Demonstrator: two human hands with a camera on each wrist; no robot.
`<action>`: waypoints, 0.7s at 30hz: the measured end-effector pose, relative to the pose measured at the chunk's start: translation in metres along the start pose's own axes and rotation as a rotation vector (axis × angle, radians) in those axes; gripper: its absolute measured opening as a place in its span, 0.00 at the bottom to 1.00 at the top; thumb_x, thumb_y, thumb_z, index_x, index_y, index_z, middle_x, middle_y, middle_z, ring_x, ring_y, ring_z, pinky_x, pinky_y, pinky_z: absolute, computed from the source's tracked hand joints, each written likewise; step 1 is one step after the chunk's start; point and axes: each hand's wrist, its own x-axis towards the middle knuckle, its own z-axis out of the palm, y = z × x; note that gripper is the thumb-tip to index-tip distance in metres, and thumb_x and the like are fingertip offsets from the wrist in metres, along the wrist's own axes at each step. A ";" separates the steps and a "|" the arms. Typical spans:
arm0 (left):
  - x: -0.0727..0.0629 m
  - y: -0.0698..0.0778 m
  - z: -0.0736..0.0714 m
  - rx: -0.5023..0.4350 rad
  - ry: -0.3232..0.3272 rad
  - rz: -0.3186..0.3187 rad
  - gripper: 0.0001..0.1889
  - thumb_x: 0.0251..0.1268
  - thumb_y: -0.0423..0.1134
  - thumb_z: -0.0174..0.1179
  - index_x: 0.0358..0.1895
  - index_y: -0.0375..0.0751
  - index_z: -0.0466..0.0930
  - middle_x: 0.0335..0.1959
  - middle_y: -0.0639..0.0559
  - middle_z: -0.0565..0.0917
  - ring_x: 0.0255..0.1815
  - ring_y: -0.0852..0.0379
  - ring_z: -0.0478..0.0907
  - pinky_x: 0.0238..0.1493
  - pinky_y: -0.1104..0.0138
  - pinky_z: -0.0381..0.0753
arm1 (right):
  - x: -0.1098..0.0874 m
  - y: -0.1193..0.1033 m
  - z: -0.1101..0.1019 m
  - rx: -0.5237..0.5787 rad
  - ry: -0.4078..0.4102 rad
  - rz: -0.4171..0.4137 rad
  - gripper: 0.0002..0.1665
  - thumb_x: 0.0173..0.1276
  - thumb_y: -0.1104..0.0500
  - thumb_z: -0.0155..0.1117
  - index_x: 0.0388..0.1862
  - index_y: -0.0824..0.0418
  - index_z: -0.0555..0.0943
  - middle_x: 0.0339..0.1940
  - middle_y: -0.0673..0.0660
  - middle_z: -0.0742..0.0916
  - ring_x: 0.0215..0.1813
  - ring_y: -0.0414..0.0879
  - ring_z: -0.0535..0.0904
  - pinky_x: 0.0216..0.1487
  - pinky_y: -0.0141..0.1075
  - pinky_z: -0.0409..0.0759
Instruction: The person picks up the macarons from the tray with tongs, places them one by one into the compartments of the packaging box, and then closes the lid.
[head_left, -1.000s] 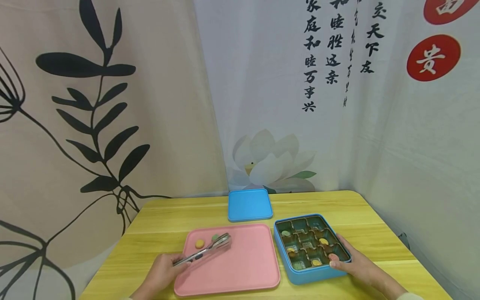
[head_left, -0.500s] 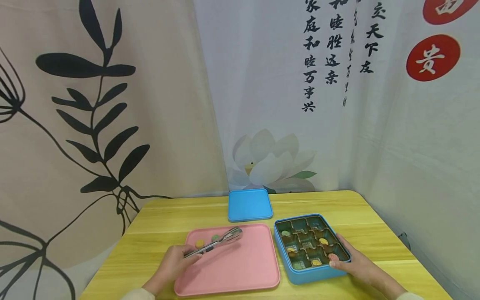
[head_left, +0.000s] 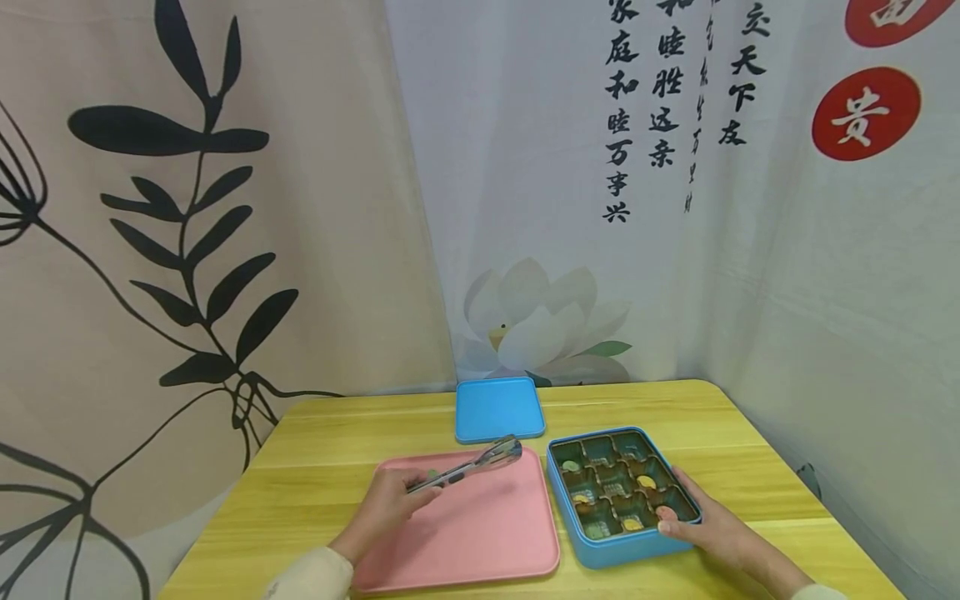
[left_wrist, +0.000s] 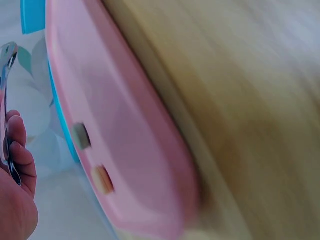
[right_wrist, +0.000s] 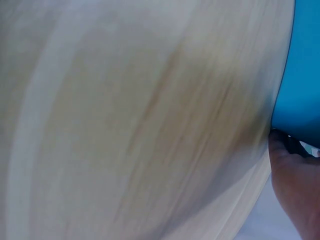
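Note:
My left hand (head_left: 390,507) holds metal tongs (head_left: 463,471) above the pink tray (head_left: 487,537), tips pointing up and right. In the left wrist view, a green macaron (left_wrist: 80,135) and an orange macaron (left_wrist: 102,180) lie on the tray; the hand hides the orange one in the head view. My right hand (head_left: 716,527) grips the near right corner of a blue box (head_left: 622,553), thumb at the rim and fingers along the outer side. Inside is a dark divided insert with green, yellow and pink macarons in several compartments. A pink macaron (head_left: 666,512) sits beside the thumb.
A flat blue lid-like panel (head_left: 500,408) lies at the back of the yellow wooden table (head_left: 360,425), behind the tray. Printed curtains (head_left: 360,208) stand along the table's back and sides. The box is just right of the tray.
My left hand has moved right and forward with the tongs, from the tray's left edge to over the tray, and now covers the orange macaron. The right hand and the box have stayed put.

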 end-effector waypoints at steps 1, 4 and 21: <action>0.002 0.002 0.002 -0.011 -0.001 0.002 0.06 0.62 0.45 0.70 0.33 0.47 0.88 0.19 0.60 0.77 0.14 0.66 0.66 0.15 0.73 0.66 | 0.000 0.000 0.000 0.004 0.001 0.002 0.60 0.71 0.46 0.65 0.81 0.63 0.35 0.75 0.80 0.46 0.66 0.76 0.66 0.57 0.67 0.66; 0.008 0.008 0.009 -0.042 -0.001 0.016 0.06 0.62 0.44 0.70 0.35 0.47 0.89 0.19 0.60 0.76 0.14 0.66 0.66 0.15 0.73 0.66 | 0.002 0.001 0.000 0.006 0.000 0.006 0.60 0.71 0.46 0.65 0.81 0.63 0.35 0.76 0.79 0.46 0.71 0.78 0.55 0.58 0.67 0.65; 0.048 0.050 0.060 -0.050 -0.040 -0.021 0.09 0.61 0.45 0.70 0.40 0.47 0.90 0.16 0.60 0.73 0.16 0.63 0.66 0.16 0.71 0.64 | 0.001 0.000 0.000 0.011 0.004 0.014 0.60 0.71 0.45 0.64 0.81 0.62 0.35 0.76 0.79 0.47 0.72 0.78 0.49 0.59 0.69 0.63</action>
